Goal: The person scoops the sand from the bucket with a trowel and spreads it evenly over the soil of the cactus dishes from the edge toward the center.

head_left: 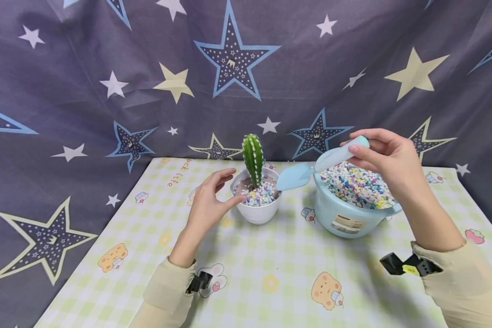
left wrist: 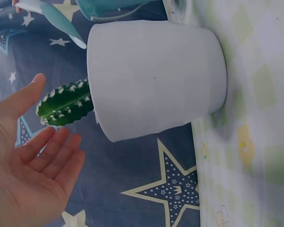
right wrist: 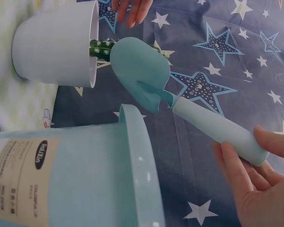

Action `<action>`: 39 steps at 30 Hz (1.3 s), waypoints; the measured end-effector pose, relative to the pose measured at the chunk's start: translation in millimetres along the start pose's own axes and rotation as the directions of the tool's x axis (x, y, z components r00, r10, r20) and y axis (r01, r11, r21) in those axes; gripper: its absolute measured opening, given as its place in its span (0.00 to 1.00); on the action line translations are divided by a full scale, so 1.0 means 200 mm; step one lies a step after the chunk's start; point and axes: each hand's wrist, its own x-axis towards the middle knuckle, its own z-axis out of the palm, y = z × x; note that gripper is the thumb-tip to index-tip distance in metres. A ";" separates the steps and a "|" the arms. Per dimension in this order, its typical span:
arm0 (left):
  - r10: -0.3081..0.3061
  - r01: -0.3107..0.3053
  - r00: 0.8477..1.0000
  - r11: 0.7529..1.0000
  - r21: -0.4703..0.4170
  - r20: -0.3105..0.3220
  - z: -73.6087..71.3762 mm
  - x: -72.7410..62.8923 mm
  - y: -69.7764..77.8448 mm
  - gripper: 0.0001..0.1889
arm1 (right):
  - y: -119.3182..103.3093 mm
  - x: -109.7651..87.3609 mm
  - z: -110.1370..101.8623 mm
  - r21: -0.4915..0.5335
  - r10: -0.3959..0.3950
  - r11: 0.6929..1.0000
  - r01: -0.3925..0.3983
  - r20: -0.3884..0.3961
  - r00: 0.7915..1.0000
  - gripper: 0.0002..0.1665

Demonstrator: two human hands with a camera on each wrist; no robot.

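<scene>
With the pot [head_left: 259, 215] on the desk [head_left: 289, 255], pouring pebbles [head_left: 260, 195] seems the step in hand: the right hand's [head_left: 397, 161] fingers grip the scoop [head_left: 325, 160] at the pot's right rim, the left hand [head_left: 209, 200] (fingers loosely spread, holding nothing) hovers at its left, and the next move probably calls for tilting toward the pot's bare soil [head_left: 241, 185]

In front of me hangs a creased dark cloth [head_left: 295, 82] printed with white, yellow and blue-edged stars [head_left: 238, 54]. Below it I see a tablecloth [head_left: 295, 255], checked pale green and white, with bears [head_left: 326, 289], flowers [head_left: 271, 283] and cupcakes [head_left: 309, 214], under soft light.
</scene>
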 end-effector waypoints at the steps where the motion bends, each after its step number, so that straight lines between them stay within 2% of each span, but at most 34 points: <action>1: 0.007 -0.007 1.000 1.000 -0.008 -0.003 0.00 0.00 0.01 0.36 | 0.00 0.00 0.00 0.004 -0.007 1.000 0.007 -0.003 1.000 0.12; 8: 0.055 -0.056 0.998 0.998 -0.036 -0.014 0.02 0.01 0.05 0.36 | -0.02 -0.01 -0.05 0.076 -0.064 0.995 0.065 -0.006 0.998 0.13; 12: 0.086 -0.086 0.996 0.995 -0.048 -0.017 0.04 0.02 0.08 0.36 | -0.04 -0.02 -0.08 0.082 -0.087 0.993 0.089 -0.021 0.996 0.13; 24: 0.155 -0.153 0.988 0.985 -0.086 0.021 0.11 0.07 0.15 0.35 | -0.07 -0.05 -0.18 0.156 -0.144 0.976 0.153 -0.068 0.987 0.14; 29: 0.158 -0.152 0.986 0.981 -0.123 0.043 0.15 0.10 0.19 0.35 | -0.09 -0.07 -0.24 0.175 -0.144 0.972 0.159 -0.093 0.985 0.15; 34: 0.188 -0.175 0.980 0.970 -0.169 0.064 0.20 0.13 0.24 0.34 | -0.10 -0.09 -0.29 0.224 -0.138 0.961 0.163 -0.121 0.983 0.16; 39: 0.215 -0.203 0.974 0.968 -0.146 0.071 0.25 0.15 0.28 0.34 | -0.12 -0.11 -0.34 0.241 -0.137 0.956 0.167 -0.137 0.981 0.17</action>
